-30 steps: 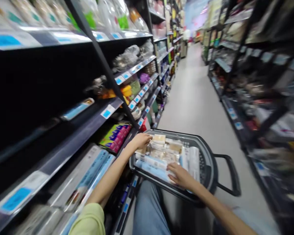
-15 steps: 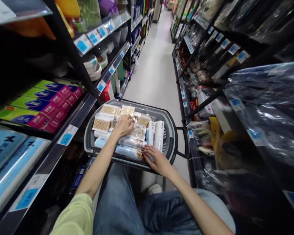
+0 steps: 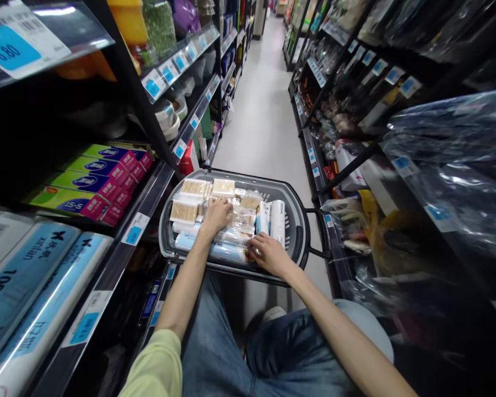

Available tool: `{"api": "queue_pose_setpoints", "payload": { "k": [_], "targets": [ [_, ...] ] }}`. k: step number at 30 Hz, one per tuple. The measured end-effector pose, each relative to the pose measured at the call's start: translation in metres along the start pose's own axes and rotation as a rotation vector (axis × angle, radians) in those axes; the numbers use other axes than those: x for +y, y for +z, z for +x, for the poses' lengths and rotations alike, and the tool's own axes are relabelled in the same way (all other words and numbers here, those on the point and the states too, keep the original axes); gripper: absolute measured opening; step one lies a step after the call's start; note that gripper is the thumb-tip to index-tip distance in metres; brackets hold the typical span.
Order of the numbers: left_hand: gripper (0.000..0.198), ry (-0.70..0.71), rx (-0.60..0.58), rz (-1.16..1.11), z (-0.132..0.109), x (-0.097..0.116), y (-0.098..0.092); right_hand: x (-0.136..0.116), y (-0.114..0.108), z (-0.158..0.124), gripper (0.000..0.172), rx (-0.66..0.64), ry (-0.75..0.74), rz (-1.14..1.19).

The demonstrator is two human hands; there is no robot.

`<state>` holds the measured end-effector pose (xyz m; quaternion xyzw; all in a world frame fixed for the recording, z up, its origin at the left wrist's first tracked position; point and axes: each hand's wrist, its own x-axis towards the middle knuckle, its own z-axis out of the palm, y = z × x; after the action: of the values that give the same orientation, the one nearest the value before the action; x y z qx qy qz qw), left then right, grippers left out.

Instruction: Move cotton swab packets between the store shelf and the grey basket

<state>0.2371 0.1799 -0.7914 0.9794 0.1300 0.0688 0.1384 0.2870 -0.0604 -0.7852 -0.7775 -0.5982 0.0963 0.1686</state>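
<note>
On my left, smooth pale-blue-and-white plastic-wrapped packs (image 3: 58,309) are lying beside stacked green, purple and pink cardboard boxes (image 3: 103,179). Before my knees, a grey rounded plastic basket (image 3: 298,218) is holding, at its left end, clear flat packs of thin tan sticks (image 3: 184,210), their ribbed rows showing. My left hand (image 3: 218,214) is resting among crinkly clear wrappers, its fingers loosely bent; I cannot tell whether it is gripping anything. Nearer me, a glossy blue-and-white film-wrapped roll (image 3: 231,251) is lying lengthwise, and my half-open right hand (image 3: 268,253) is curling over its right end, any hold hidden. Slick film could be letting the roll slide if the basket tips; hard pressing could be crushing the packs. Further right, a smooth white cylinder (image 3: 278,220) is lying crosswise.
</note>
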Motion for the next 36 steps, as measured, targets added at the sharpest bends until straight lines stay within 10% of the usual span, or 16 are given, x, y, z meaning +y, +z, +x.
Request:
{"api": "queue_pose_setpoints", "payload": {
  "k": [14,24,30,36],
  "targets": [
    [0.027,0.009,-0.117,0.101,0.0,0.001,-0.006,-0.02,0.012,0.016,0.013,-0.061,-0.005,-0.247],
    [0.026,-0.149,0.096,-0.077,0.001,0.001,-0.01,-0.021,0.012,0.013,0.019,-0.137,0.07,-0.153],
    [0.027,-0.266,0.603,-0.917,0.005,-0.006,-0.007,-0.021,0.011,0.01,0.02,-0.134,0.099,-0.112],
    [0.051,-0.031,0.562,-1.898,0.016,-0.009,0.009,-0.027,0.026,0.01,0.041,0.137,0.302,0.407]
  ]
}}
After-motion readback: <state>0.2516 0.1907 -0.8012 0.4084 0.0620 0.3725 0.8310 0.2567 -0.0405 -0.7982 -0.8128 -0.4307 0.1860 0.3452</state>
